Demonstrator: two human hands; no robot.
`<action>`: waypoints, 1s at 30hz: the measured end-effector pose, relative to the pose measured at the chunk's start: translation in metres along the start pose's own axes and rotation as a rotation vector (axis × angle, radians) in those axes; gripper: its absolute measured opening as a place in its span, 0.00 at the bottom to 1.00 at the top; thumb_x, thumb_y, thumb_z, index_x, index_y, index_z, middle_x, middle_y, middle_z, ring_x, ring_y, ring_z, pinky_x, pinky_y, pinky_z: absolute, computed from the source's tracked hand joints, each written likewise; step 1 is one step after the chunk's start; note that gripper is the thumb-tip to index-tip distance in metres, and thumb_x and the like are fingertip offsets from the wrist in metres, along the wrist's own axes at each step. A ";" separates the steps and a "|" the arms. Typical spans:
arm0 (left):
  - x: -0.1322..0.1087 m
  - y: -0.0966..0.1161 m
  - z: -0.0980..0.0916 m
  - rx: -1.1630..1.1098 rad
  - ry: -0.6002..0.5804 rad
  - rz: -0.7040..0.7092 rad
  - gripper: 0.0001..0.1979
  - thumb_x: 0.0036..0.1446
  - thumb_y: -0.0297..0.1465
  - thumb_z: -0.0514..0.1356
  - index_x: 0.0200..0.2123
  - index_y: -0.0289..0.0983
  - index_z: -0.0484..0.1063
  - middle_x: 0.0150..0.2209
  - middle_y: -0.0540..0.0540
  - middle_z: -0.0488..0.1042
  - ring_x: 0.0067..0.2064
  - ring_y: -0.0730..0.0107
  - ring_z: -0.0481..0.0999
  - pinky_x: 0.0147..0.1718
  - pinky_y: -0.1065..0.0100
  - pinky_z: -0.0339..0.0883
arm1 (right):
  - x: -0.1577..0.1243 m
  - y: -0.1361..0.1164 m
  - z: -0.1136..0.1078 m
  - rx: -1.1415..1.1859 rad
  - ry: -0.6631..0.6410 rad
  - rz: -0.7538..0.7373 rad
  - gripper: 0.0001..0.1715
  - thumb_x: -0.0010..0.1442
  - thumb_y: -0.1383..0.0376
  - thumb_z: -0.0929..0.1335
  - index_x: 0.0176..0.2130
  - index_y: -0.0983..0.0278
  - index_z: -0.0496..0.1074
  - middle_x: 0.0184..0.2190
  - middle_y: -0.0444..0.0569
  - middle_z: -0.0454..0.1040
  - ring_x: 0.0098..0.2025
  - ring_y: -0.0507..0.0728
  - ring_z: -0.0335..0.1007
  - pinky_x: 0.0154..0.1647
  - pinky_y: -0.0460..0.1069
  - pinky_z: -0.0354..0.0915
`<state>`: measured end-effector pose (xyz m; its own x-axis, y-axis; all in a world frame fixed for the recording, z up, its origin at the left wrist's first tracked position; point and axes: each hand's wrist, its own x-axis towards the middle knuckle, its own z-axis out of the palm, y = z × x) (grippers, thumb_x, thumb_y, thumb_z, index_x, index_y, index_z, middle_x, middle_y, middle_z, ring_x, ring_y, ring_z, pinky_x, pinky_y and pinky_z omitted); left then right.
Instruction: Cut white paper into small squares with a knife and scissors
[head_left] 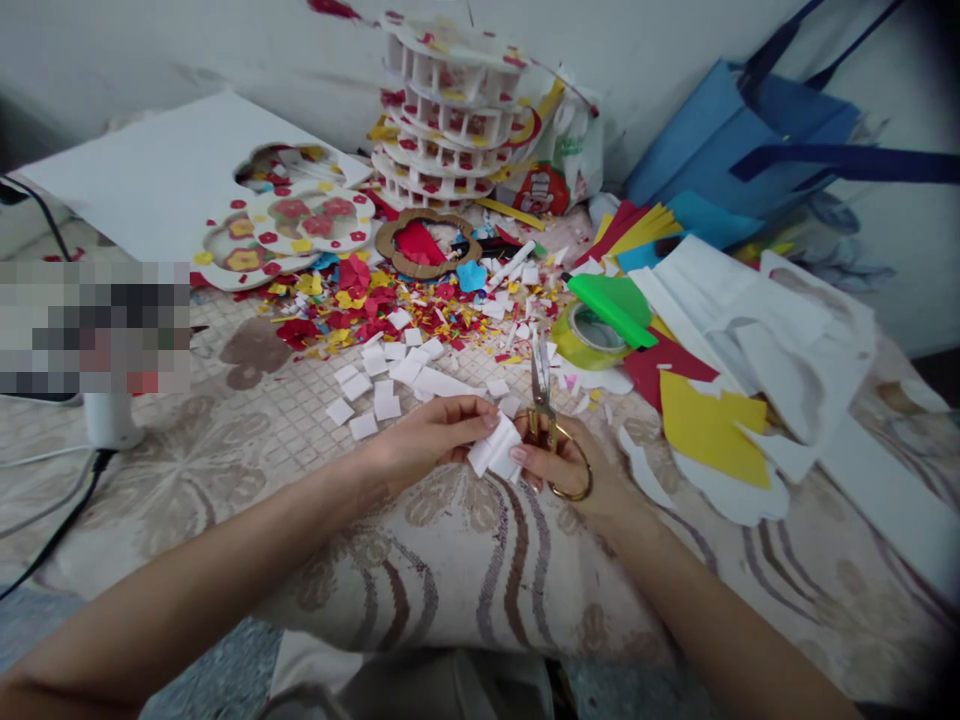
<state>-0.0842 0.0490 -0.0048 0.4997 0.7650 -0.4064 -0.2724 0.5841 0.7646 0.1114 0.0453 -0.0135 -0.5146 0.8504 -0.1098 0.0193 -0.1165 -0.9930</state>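
My left hand [442,435] pinches a small creased piece of white paper [495,448] by its upper left side. The thumb and fingers of my right hand [559,465] grip the same piece from the right. Gold-handled scissors [541,385] hang in my right hand too, a handle loop around the fingers and the blades pointing away from me. Just beyond my hands lie several small white squares [386,400] and a white strip [442,382]. Whether the held piece is one layer or several, I cannot tell.
A tiered white paper model [450,120] stands at the back. Coloured scraps [360,300] spread before it. Green-topped clear tape [592,335], yellow paper [712,425] and white offcuts [810,350] lie to the right, below a blue bag [735,140]. A white stand [112,420] with cables is left.
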 end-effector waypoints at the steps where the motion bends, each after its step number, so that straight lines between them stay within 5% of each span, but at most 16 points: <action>1: 0.000 0.001 0.000 0.000 0.009 0.005 0.18 0.45 0.39 0.71 0.33 0.34 0.72 0.31 0.51 0.72 0.31 0.77 0.70 0.32 0.73 0.63 | 0.000 0.000 0.000 0.001 0.016 0.013 0.17 0.54 0.54 0.72 0.30 0.63 0.68 0.20 0.39 0.65 0.18 0.47 0.60 0.17 0.43 0.57; 15: 0.004 0.016 -0.006 -0.199 0.206 0.183 0.12 0.48 0.26 0.69 0.30 0.33 0.68 0.31 0.49 0.75 0.31 0.74 0.76 0.36 0.70 0.73 | 0.000 0.006 -0.003 0.011 0.356 -0.007 0.19 0.60 0.49 0.67 0.35 0.62 0.67 0.17 0.38 0.60 0.17 0.48 0.54 0.18 0.45 0.49; 23: 0.007 0.022 -0.013 -0.304 0.274 0.333 0.12 0.48 0.27 0.69 0.28 0.34 0.67 0.30 0.52 0.75 0.31 0.77 0.76 0.33 0.74 0.73 | -0.011 -0.014 -0.001 -0.401 0.092 0.000 0.26 0.62 0.42 0.60 0.37 0.63 0.64 0.23 0.40 0.57 0.24 0.51 0.52 0.24 0.47 0.50; 30: 0.007 0.025 -0.014 -0.289 0.280 0.382 0.16 0.43 0.30 0.72 0.29 0.34 0.67 0.31 0.52 0.75 0.32 0.77 0.75 0.33 0.73 0.73 | -0.010 -0.019 -0.007 -0.638 0.026 0.076 0.22 0.63 0.47 0.61 0.32 0.63 0.63 0.23 0.40 0.58 0.25 0.52 0.52 0.25 0.48 0.49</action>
<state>-0.0993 0.0726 0.0049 0.0939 0.9569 -0.2747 -0.6260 0.2713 0.7311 0.1225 0.0429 0.0057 -0.4707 0.8651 -0.1734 0.5647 0.1444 -0.8125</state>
